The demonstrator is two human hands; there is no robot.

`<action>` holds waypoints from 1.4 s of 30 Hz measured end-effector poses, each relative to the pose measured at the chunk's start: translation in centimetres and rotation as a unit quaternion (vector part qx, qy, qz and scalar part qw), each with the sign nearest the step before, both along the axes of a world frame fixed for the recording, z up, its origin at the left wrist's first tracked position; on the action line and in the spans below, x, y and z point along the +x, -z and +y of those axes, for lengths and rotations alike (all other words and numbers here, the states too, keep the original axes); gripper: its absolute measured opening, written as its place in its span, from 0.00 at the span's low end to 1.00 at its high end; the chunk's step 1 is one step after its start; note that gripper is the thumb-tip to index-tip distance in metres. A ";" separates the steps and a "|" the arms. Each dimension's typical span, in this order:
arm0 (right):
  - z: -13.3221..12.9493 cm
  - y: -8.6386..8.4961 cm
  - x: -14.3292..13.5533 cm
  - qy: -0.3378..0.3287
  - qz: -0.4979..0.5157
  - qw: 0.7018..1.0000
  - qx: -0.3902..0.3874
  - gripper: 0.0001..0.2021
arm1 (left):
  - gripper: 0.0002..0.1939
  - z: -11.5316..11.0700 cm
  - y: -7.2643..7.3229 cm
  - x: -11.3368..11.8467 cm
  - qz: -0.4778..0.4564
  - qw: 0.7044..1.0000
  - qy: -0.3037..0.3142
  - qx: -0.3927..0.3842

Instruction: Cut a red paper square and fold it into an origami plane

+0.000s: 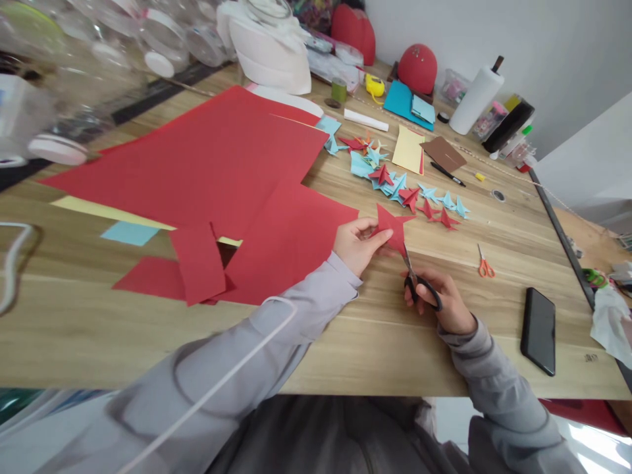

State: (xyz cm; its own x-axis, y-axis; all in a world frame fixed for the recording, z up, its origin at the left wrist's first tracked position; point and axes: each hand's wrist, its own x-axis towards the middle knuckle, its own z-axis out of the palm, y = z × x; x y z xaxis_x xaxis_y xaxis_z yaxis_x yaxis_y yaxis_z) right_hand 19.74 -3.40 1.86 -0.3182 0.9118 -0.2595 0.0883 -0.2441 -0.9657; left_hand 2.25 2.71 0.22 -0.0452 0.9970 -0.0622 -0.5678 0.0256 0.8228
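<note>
My left hand pinches a red paper star between thumb and fingers, just above the table. Close to it on the right, my right hand has its fingers through the handles of black-handled scissors. Their blades point up and touch the star's lower edge. Large red paper sheets lie to the left, with cut red strips at their lower edge. Beyond the hands, several folded stars, red and light blue, lie in a loose row.
Small orange scissors and a black phone lie on the wooden table at right. A black pen, yellow paper and a white roll are farther back. Clear plastic containers crowd the back left.
</note>
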 end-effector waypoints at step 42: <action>0.1 0.0 0.1 0.019 -0.025 1.000 0.001 0.23 | 0.15 -0.2 -0.5 -0.2 0.064 0.998 -0.016 -0.006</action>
State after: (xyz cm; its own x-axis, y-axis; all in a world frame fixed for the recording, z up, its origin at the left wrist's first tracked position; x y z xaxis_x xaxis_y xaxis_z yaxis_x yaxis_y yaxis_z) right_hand 19.87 -3.32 1.83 -0.2704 0.9235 -0.2719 0.1263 -0.2459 -0.9610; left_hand 2.02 2.53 0.74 -0.0853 0.9942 -0.0651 -0.4592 0.0188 0.8881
